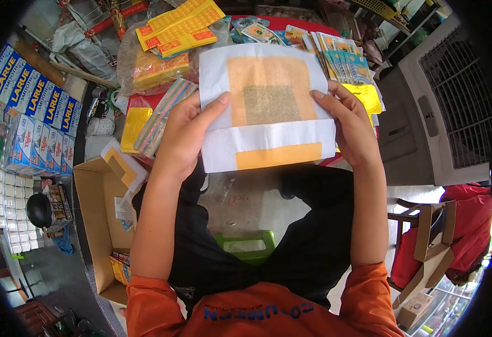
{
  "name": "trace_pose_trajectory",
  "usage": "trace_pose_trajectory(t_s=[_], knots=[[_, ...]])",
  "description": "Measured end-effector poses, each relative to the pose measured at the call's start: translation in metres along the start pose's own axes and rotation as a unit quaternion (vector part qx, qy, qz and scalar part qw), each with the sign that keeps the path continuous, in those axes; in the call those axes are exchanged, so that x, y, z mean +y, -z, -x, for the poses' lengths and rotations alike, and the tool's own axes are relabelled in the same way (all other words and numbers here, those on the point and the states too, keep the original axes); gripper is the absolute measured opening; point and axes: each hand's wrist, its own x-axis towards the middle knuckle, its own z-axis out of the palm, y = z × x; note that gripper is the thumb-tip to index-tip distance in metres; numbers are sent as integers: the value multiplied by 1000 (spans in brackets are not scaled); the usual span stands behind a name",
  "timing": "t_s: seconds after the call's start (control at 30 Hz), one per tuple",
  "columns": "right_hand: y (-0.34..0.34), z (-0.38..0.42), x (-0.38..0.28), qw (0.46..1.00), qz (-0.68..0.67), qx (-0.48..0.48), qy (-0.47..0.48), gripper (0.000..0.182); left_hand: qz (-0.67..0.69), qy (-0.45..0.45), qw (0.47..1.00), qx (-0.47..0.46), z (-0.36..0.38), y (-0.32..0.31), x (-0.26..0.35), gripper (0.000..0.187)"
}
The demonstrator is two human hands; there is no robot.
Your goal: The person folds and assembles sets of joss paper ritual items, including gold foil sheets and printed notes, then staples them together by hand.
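Both hands hold up a white sheet of joss paper (pixel 268 104) with an orange square and a darker square printed on it. Its lower edge is folded up, and an orange strip shows on that flap. My left hand (pixel 191 129) pinches the left edge, thumb on the face and fingers mostly behind. My right hand (pixel 351 121) grips the right edge the same way. Close to the left hand lie a striped zip bag (pixel 164 115) and a gold packet (pixel 136 129). Beside the right hand is a shiny gold sheet (pixel 365 96).
A red table (pixel 327 29) carries yellow printed papers (pixel 181 25) and fanned blue paper notes (pixel 347 66). A cardboard box (pixel 97 224) with papers stands at my left. Drink cartons (pixel 35 90) are stacked farther left. A green stool (pixel 251 247) shows between my legs.
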Motion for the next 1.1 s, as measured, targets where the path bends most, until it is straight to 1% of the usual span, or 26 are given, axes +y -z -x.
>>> trace_pose_trajectory(t_s=[0.07,0.17,0.23,0.27,0.33,0.37,0.43,0.47,0.6,0.67,0.7,0.77,0.83,0.87,0.93,0.97,1.0,1.03,1.07,1.1], knots=[[0,-1,0,1000,-9,0,6,30,-2,-17,1000,-13,-1,-1,-1,36],[0,-2,-1,1000,-26,3,6,32,1,-23,1000,-4,-1,-3,1,37],[3,-2,-2,999,-40,-13,-2,39,16,-19,1000,-5,-1,-2,1,35],[1,0,-3,999,-40,-14,-2,39,30,-16,999,-7,-1,-2,2,34],[-6,4,-8,998,-61,11,-2,46,35,-2,999,-8,0,1,2,33],[-6,4,-7,998,-61,11,-2,46,39,14,999,-9,0,2,2,32],[-7,4,-6,1000,-6,2,22,49,57,15,998,-2,4,-5,7,31],[-7,4,-7,1000,-7,2,21,49,76,16,997,6,5,-7,9,31],[5,-2,-2,1000,-1,-18,4,45,65,6,998,11,1,2,3,31],[8,-3,0,1000,-9,-18,-2,45,81,41,995,47,-2,4,3,28],[4,-1,-3,999,-34,-8,4,44,81,42,995,47,-3,5,2,28],[-2,2,-7,998,-59,1,9,44,68,12,997,41,-5,7,-1,32],[-5,5,-8,1000,-12,8,1,40,82,1,996,45,-5,0,0,33],[-5,4,-7,1000,-12,8,1,40,96,-11,994,49,-4,-2,0,33],[-6,-2,-5,999,25,0,27,38,98,-24,994,46,-11,-1,-4,33],[-3,-8,-5,999,23,-1,25,38,100,-36,993,44,-15,1,-6,34],[1,-16,-6,997,57,-19,38,37,98,-35,993,48,-16,1,-5,34],[2,-23,-8,994,90,-37,52,37,67,-41,995,63,-18,-1,-2,32],[-1,-27,-12,991,114,-20,63,35,36,-47,995,77,-21,-2,0,30],[2,-34,-12,991,113,-20,64,35,35,-47,995,77,-24,0,-2,30]])
